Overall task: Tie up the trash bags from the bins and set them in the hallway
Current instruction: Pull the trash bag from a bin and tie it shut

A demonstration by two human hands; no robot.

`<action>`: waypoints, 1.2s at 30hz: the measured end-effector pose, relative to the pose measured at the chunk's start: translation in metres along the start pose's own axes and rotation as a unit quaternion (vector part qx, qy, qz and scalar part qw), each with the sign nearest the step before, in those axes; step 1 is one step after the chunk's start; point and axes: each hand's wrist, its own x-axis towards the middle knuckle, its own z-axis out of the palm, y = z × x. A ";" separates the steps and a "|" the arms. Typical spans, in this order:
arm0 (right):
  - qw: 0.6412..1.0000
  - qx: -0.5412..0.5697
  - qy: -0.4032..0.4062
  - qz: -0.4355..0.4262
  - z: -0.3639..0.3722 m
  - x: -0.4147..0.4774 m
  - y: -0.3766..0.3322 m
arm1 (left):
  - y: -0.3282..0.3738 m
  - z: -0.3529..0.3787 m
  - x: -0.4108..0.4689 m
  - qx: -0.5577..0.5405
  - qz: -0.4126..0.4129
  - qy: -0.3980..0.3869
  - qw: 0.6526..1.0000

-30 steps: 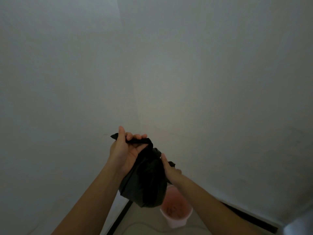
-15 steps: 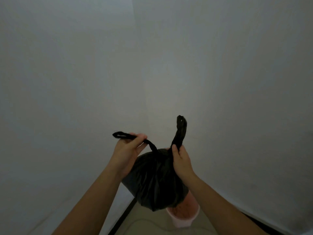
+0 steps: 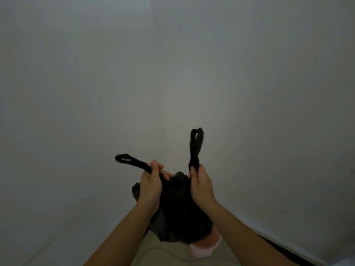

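A black trash bag (image 3: 180, 212) hangs in the air in front of me, above a small pink bin (image 3: 206, 248) on the floor. My left hand (image 3: 150, 186) grips the bag's left handle loop, which sticks out to the left. My right hand (image 3: 200, 186) grips the right handle loop, which stands upright above my fist. The bag's gathered neck sits between the two hands. Most of the bin is hidden behind the bag.
Two plain white walls meet in a corner straight ahead. A dark baseboard (image 3: 284, 250) runs along the right wall at the floor. Pale floor tiles (image 3: 163, 256) show below the bag.
Both hands slid down the handles toward the bag's neck, leaving longer loops free. The bag has come lower and closer to me, covering more of the pink bin.
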 end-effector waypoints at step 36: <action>0.931 0.029 -0.346 0.117 -0.018 0.039 -0.080 | 0.031 -0.031 0.026 0.129 -0.287 -0.450 0.836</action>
